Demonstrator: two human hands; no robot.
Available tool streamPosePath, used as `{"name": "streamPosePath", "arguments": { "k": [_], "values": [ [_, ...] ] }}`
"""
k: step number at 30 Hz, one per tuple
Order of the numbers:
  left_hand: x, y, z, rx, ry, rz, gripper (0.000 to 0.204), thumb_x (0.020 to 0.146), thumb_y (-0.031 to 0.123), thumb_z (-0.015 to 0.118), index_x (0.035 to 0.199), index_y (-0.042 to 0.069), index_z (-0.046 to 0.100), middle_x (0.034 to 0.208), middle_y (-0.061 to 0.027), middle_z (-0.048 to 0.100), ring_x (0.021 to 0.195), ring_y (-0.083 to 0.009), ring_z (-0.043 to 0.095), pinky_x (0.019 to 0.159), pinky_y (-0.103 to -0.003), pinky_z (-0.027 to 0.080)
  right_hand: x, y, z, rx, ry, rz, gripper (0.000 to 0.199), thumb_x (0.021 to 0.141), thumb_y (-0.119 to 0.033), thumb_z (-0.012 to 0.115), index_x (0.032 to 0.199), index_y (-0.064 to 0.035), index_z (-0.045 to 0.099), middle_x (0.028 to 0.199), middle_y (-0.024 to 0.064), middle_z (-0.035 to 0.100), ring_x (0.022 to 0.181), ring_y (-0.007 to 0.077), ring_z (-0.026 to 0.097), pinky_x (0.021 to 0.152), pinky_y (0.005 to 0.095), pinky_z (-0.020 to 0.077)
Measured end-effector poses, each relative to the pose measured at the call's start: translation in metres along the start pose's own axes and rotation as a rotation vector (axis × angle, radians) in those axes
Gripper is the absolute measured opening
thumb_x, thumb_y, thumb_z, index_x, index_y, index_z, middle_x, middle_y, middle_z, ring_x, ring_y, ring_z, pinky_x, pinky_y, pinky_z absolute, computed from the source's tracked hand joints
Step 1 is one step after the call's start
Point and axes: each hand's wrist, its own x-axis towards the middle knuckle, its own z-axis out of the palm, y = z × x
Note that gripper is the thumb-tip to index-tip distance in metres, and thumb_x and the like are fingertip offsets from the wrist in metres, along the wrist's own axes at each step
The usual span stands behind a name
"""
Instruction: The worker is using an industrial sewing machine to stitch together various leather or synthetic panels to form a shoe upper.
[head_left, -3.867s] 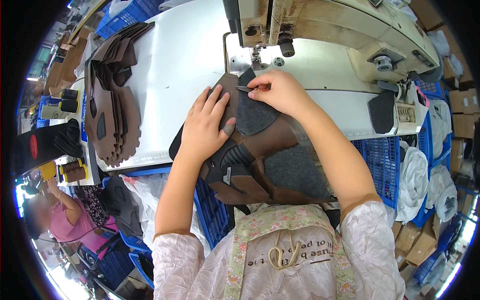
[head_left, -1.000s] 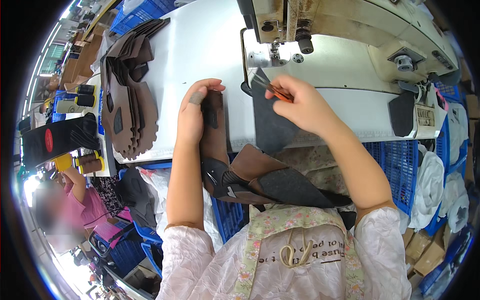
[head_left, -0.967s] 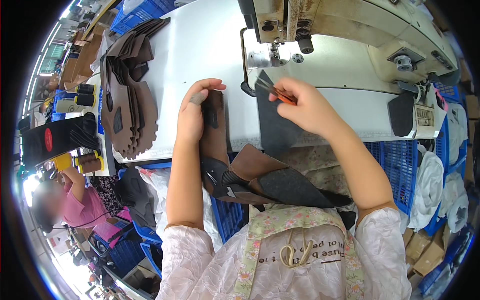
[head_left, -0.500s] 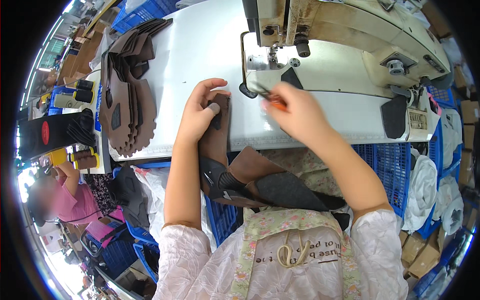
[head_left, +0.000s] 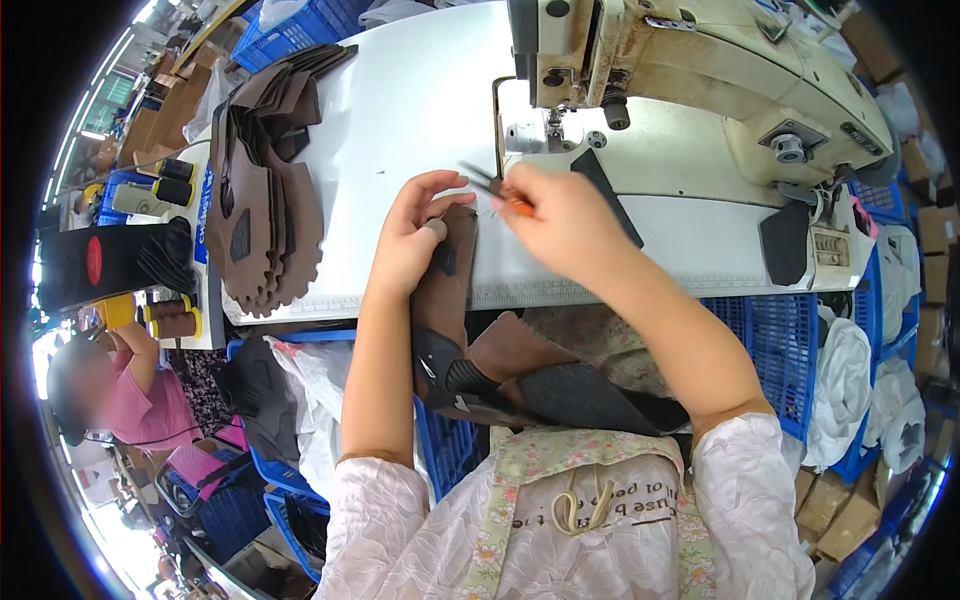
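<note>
My left hand (head_left: 398,248) pinches the upper end of a brown and black shoe upper (head_left: 437,305) at the table's front edge. The rest of the upper hangs down across my lap, its black panels curving to the right. In my right hand (head_left: 568,222) is a pair of thread snips (head_left: 518,208) with an orange handle. Their dark blades point up and left, close to my left fingertips and the top of the upper. Motion blurs the blade tips, so I cannot tell if they touch anything. A dark flat piece (head_left: 612,198) lies just beyond my right hand.
A sewing machine (head_left: 690,100) stands at the back right on the white table (head_left: 420,90). Stacked brown cut pieces (head_left: 245,200) lie at the left, beside thread spools (head_left: 172,192). Another dark piece (head_left: 784,243) rests at the right. Blue crates (head_left: 785,350) stand below; a person (head_left: 150,400) sits far left.
My right hand has moved left with the snips, bringing the blades up to my left fingertips. My left hand still holds the upper. The view has shifted slightly.
</note>
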Motion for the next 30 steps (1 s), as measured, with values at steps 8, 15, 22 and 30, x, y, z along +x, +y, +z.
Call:
{"name": "streamPosePath", "arguments": {
  "k": [8,15,22,30],
  "values": [
    [0.001,0.000,0.002,0.170,-0.030,0.003,0.067,0.062,-0.013,0.035,0.126,-0.002,0.052,0.127,-0.0133,0.058,0.112,-0.0222,0.061,0.098,-0.030,0.043,-0.060,-0.037,-0.097,0.493,0.262,-0.027,0.017,0.095,-0.019,0.067,0.086,-0.0063,0.059,0.067,-0.0026,0.054,0.058,0.0052,0.050,0.051,0.0206,0.0368],
    [0.008,-0.002,0.008,0.207,-0.012,-0.016,0.057,0.069,-0.013,0.038,0.122,0.000,0.056,0.122,-0.0097,0.061,0.109,-0.0190,0.062,0.095,-0.029,0.045,-0.139,-0.035,-0.187,0.706,0.543,-0.315,0.013,0.097,-0.011,0.055,0.087,-0.0044,0.049,0.064,-0.0005,0.044,0.050,0.0075,0.037,0.044,0.0217,0.0270],
    [0.004,0.003,0.017,0.458,0.137,-0.044,0.039,0.079,-0.009,0.048,0.112,0.003,0.064,0.104,-0.0057,0.067,0.091,-0.0149,0.064,0.081,-0.027,0.049,-0.260,-0.013,-0.255,0.265,0.494,0.044,0.010,0.092,-0.007,0.059,0.094,-0.0035,0.050,0.066,-0.0009,0.044,0.056,0.0070,0.043,0.050,0.0198,0.0302],
    [-0.029,0.062,0.019,0.950,0.315,0.294,0.020,0.082,-0.003,0.054,0.094,0.001,0.069,0.084,-0.0115,0.067,0.079,-0.0192,0.064,0.075,-0.030,0.049,-0.323,0.061,-0.247,-0.541,0.416,0.794,0.020,0.075,-0.005,0.074,0.092,0.0013,0.066,0.071,0.0053,0.059,0.063,0.0132,0.054,0.059,0.0293,0.0432]
  ]
}}
